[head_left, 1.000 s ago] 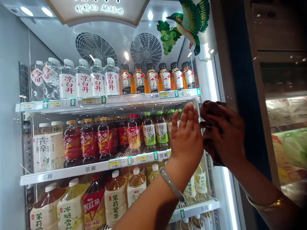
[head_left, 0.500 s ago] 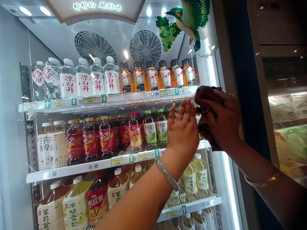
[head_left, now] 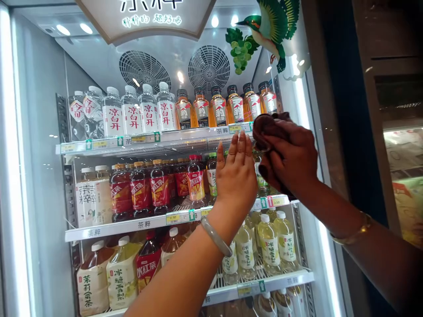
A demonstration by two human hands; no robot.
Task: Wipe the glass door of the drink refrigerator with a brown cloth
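My left hand lies flat against the glass door of a drinks fridge, palm forward and fingers stretched up. A grey bangle circles that wrist. Just to its right, my right hand grips a bunched dark brown cloth at the glass, around the level of the upper shelf edge. The cloth hangs down below the fingers. Behind the hands, inside the fridge, green tea bottles are partly hidden. A gold bracelet is on my right wrist.
Upper shelf carries clear water bottles and amber drink bottles. Red-labelled tea bottles stand on the middle shelf. A bird sticker decorates the glass. The dark door frame runs down the right side.
My right hand and the cloth have shifted left across the glass. The left hand also sits further left against the shelves. The camera view has turned slightly left.
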